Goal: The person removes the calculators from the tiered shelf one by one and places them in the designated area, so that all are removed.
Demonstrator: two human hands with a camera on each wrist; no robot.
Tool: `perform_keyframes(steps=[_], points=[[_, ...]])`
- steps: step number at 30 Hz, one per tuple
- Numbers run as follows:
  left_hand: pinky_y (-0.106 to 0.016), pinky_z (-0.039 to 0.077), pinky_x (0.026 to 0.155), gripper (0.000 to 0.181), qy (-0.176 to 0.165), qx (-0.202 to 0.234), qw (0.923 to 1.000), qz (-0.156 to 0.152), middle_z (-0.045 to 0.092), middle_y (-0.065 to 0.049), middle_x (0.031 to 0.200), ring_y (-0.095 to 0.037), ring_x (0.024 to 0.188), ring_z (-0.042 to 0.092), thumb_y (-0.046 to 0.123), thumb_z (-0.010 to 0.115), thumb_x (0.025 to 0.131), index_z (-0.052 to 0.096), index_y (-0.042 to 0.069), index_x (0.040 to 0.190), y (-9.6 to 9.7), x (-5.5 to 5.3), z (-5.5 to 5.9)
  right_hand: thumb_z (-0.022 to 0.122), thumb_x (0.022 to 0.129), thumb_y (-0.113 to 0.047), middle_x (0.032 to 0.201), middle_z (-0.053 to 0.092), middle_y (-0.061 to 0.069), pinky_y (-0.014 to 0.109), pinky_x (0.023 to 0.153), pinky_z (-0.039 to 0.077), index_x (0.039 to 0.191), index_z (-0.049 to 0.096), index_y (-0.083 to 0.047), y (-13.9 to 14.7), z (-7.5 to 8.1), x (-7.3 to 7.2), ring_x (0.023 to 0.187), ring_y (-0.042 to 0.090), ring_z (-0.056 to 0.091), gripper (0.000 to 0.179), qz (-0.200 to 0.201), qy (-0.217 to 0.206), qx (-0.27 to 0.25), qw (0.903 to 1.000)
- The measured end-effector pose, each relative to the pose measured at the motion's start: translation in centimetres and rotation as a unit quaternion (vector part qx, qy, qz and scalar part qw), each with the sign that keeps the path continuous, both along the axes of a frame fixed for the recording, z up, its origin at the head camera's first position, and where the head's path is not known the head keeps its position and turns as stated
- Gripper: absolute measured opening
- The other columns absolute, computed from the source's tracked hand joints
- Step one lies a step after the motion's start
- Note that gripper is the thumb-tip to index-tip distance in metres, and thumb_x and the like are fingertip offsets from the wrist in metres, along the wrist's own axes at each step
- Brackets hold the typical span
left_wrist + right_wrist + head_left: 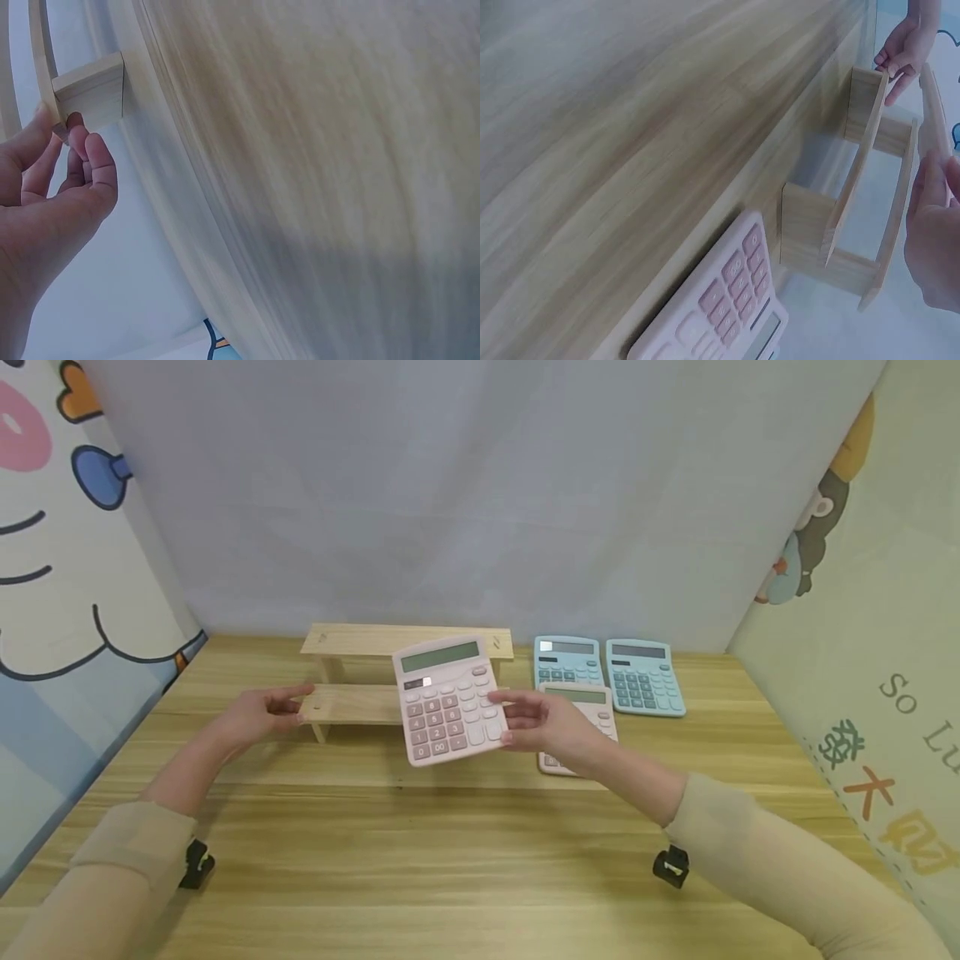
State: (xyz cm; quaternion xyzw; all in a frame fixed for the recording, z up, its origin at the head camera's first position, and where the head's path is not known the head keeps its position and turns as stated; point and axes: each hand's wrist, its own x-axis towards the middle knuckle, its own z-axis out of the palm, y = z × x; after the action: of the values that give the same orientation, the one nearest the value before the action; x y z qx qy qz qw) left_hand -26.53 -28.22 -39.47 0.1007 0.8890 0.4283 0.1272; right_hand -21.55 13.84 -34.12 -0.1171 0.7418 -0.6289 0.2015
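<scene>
My right hand [551, 724] grips a pink calculator [442, 702] by its right edge, thumb at the lower corner. The calculator is raised in front of a two-step wooden shelf, keys facing me and tilted slightly. It hides part of both steps. With thumb and fingers my left hand [258, 714] pinches the left end of the lower step of the wooden shelf [352, 703]; the left wrist view shows this end between thumb and fingers [94, 161]. Under my right forearm lies a second pink calculator [577, 695], partly covered by the hand.
Two blue calculators [567, 662] lie side by side at the back right, the left one partly behind the second pink calculator. The upper step [405, 639] of the shelf stands near the grey backdrop [480, 510]. Printed panels border the wooden table [420, 868] on both sides.
</scene>
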Motion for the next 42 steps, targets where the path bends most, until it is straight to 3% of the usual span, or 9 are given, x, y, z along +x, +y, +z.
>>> perform_keyframes(steps=[10,19,25,35,42], points=[[-0.03,0.049,0.084,0.058,0.011,0.003,0.9999,-0.01,0.047,-0.026,0.128,-0.035,0.117,0.045,0.022,0.056,0.096,0.033,0.005,0.146,-0.2,0.1,0.0,0.07,0.081,0.002,0.128,0.058,0.016,0.041,0.089,0.051,0.135,0.051,-0.01,3.5,0.6,0.5,0.113,0.023,0.058,0.058,-0.008,0.039,0.024,0.9989],[-0.041,0.05,0.087,0.066,0.003,0.0,1.0,-0.006,0.046,-0.026,0.133,-0.036,0.116,0.05,0.039,0.057,0.094,0.03,0.014,0.149,-1.0,-0.3,-0.8,0.073,0.08,-0.004,0.129,0.057,0.014,0.036,0.088,0.052,0.136,0.05,-0.013,6.5,1.4,0.6,0.114,0.024,0.058,0.061,-0.008,0.044,0.052,0.9977],[-0.042,0.051,0.084,0.069,-0.004,0.006,0.9999,-0.009,0.046,-0.026,0.133,-0.034,0.11,0.054,0.042,0.056,0.093,0.029,0.012,0.149,-0.7,-0.3,-0.9,0.073,0.081,-0.01,0.13,0.055,0.016,0.034,0.088,0.052,0.138,0.047,-0.011,9.0,1.4,0.9,0.114,0.02,0.057,0.063,-0.027,0.056,0.069,0.9957],[-0.041,0.051,0.083,0.066,-0.003,0.011,0.9999,-0.01,0.049,-0.025,0.128,-0.034,0.109,0.053,0.039,0.054,0.096,0.029,0.01,0.149,-0.4,-0.3,-0.8,0.065,0.088,-0.005,0.119,0.061,0.001,0.029,0.087,0.052,0.141,0.039,-0.003,13.6,1.0,2.0,0.107,0.012,0.06,0.059,-0.033,0.076,0.033,0.996],[-0.043,0.05,0.085,0.064,0.002,0.008,1.0,-0.006,0.049,-0.026,0.127,-0.034,0.11,0.053,0.038,0.053,0.096,0.029,0.01,0.149,-0.2,-0.1,-0.6,0.063,0.088,-0.002,0.119,0.058,-0.003,0.027,0.085,0.052,0.14,0.042,-0.008,17.0,0.2,2.8,0.103,0.01,0.062,0.056,-0.064,0.075,0.007,0.9952]])
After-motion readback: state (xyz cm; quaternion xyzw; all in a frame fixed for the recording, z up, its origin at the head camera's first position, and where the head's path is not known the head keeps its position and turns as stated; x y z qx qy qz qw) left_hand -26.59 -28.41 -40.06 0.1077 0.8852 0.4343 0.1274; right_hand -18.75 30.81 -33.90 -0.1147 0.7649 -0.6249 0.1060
